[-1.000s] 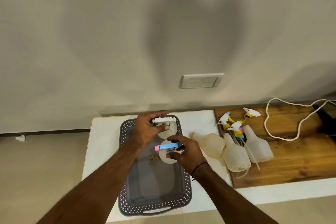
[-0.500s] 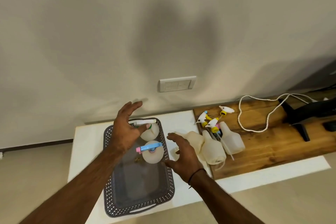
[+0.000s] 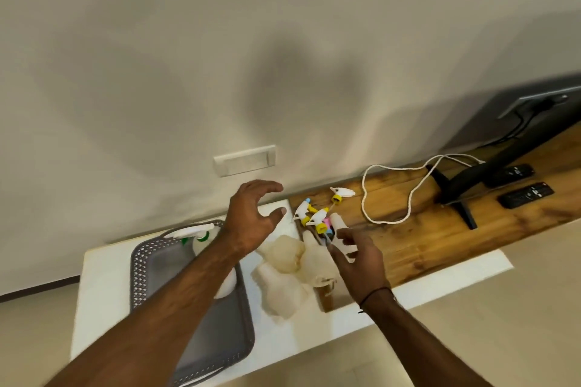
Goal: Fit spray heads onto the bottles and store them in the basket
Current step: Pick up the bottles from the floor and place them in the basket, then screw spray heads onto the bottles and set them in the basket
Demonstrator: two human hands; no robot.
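Translucent bottles point(image 3: 284, 256) lying between both hands, left hand point(image 3: 251, 220) fingers spread, right hand point(image 3: 358, 256) fingers spread beside them

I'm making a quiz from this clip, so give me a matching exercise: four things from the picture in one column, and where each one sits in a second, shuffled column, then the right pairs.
Things
1. bottle with green-and-white spray head
2. loose spray heads
3. white cord
4. black remote

Places
A. looped on the wooden board, beyond the bottles
B. far right of the wooden board, beside the black stand
C. far end of the grey basket
D. near edge of the wooden board, just past the right hand

Pairs: 1-C, 2-D, 3-A, 4-B
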